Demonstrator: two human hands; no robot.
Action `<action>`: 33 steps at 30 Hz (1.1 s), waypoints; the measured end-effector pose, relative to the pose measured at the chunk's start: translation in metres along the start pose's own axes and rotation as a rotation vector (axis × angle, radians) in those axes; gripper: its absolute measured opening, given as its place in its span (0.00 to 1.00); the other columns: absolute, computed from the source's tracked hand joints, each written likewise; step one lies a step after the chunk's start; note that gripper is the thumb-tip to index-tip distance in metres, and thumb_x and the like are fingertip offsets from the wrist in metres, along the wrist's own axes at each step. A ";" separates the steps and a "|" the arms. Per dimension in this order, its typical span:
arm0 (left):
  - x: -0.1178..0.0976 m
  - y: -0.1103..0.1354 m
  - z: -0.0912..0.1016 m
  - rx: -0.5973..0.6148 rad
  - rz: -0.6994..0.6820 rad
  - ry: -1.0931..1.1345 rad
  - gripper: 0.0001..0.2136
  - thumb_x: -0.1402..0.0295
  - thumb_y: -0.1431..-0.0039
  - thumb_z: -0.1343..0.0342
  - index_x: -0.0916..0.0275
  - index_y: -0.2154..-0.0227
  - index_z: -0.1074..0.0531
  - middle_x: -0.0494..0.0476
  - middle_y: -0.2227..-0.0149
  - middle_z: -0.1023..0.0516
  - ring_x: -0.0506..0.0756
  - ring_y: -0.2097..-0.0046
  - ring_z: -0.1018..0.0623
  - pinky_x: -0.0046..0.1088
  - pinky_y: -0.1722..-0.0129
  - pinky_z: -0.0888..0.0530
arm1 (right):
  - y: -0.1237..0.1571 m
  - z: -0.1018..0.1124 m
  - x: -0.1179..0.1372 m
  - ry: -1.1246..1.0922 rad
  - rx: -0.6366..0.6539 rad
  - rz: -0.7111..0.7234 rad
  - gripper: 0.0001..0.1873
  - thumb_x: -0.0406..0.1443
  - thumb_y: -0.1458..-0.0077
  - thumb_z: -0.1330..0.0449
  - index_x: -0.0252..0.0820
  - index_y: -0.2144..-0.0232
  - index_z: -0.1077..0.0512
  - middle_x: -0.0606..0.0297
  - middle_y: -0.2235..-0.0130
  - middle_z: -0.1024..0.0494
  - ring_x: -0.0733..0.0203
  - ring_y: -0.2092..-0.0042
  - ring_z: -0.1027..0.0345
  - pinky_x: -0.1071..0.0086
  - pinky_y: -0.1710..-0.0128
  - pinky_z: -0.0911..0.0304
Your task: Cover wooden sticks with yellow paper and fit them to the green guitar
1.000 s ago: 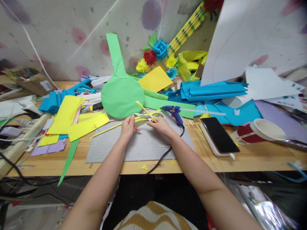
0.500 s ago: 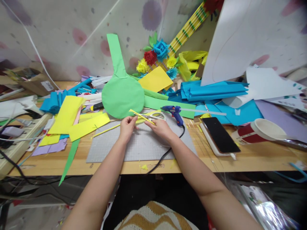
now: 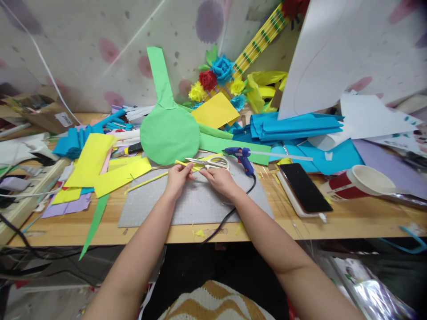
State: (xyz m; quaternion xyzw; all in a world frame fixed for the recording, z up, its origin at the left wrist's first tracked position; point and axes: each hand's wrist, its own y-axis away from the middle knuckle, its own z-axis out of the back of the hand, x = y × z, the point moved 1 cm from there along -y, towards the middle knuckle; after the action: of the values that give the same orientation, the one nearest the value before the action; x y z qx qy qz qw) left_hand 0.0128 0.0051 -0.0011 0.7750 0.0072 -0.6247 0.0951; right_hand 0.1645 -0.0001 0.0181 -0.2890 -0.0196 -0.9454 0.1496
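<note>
The yellow strip (image 3: 185,164) lies almost level, its long axis running left to right across the worktop (image 3: 350,220). Its left end points toward the yellow sheets (image 3: 100,166) and its right end toward the scissors (image 3: 209,163). It is held just above the far edge of the grey cutting mat (image 3: 196,202), in front of the round green paper shape (image 3: 169,133). The left hand (image 3: 178,178) pinches it near the left end with fingers (image 3: 188,168) drawn narrow. The right hand (image 3: 219,180) meets it from the other side with fingers (image 3: 203,171) closed close on its right end, though that grip is partly hidden. The strip is thin, narrow and bright yellow, like a rolled or folded sliver of paper. A red paper cup (image 3: 358,183) lies tipped on its side at the right, its pale inside facing the camera. A cardboard box (image 3: 45,111) at the far left holds clutter too blurred to name. A blue glue gun (image 3: 242,155) rests just beyond the right hand, and a dark phone (image 3: 304,187) lies between it and the cup.
</note>
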 end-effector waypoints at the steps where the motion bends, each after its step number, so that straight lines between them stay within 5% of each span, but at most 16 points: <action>1: 0.000 -0.001 0.000 -0.015 -0.003 0.001 0.18 0.57 0.65 0.37 0.67 0.81 0.34 0.48 0.83 0.31 0.45 0.84 0.32 0.24 0.80 0.31 | 0.000 0.000 0.000 -0.042 0.012 0.006 0.29 0.52 0.45 0.57 0.38 0.81 0.31 0.65 0.80 0.31 0.67 0.76 0.42 0.73 0.74 0.53; 10: -0.006 0.004 0.002 0.192 0.016 0.060 0.17 0.62 0.62 0.38 0.68 0.69 0.28 0.57 0.72 0.23 0.49 0.74 0.25 0.24 0.75 0.27 | -0.004 0.005 -0.011 -0.322 0.111 -0.051 0.30 0.54 0.48 0.58 0.38 0.87 0.41 0.70 0.84 0.41 0.71 0.80 0.49 0.74 0.76 0.54; 18: -0.005 0.002 0.008 0.017 -0.048 -0.019 0.15 0.59 0.62 0.39 0.67 0.79 0.32 0.48 0.83 0.30 0.45 0.84 0.32 0.22 0.82 0.31 | -0.005 0.005 -0.015 -0.197 0.039 -0.033 0.29 0.53 0.47 0.58 0.39 0.87 0.41 0.69 0.84 0.42 0.69 0.78 0.49 0.73 0.76 0.56; 22: -0.003 0.001 0.005 -0.007 -0.033 -0.031 0.16 0.57 0.62 0.39 0.67 0.78 0.32 0.50 0.81 0.28 0.47 0.82 0.30 0.23 0.81 0.30 | -0.003 0.003 -0.013 -0.142 0.015 -0.001 0.27 0.52 0.47 0.55 0.39 0.86 0.39 0.68 0.82 0.40 0.68 0.77 0.49 0.73 0.75 0.55; 33: -0.006 0.004 0.006 0.162 -0.060 -0.019 0.16 0.60 0.60 0.39 0.68 0.73 0.30 0.56 0.75 0.24 0.52 0.74 0.24 0.27 0.75 0.26 | -0.003 0.013 -0.016 -0.356 0.226 -0.060 0.30 0.56 0.50 0.58 0.39 0.88 0.44 0.71 0.86 0.44 0.71 0.82 0.52 0.73 0.79 0.55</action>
State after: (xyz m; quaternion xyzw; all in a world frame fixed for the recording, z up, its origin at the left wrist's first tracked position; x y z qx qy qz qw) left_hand 0.0068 0.0006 0.0039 0.7736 -0.0209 -0.6332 0.0134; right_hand 0.1836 0.0085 0.0199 -0.4321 -0.1603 -0.8752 0.1471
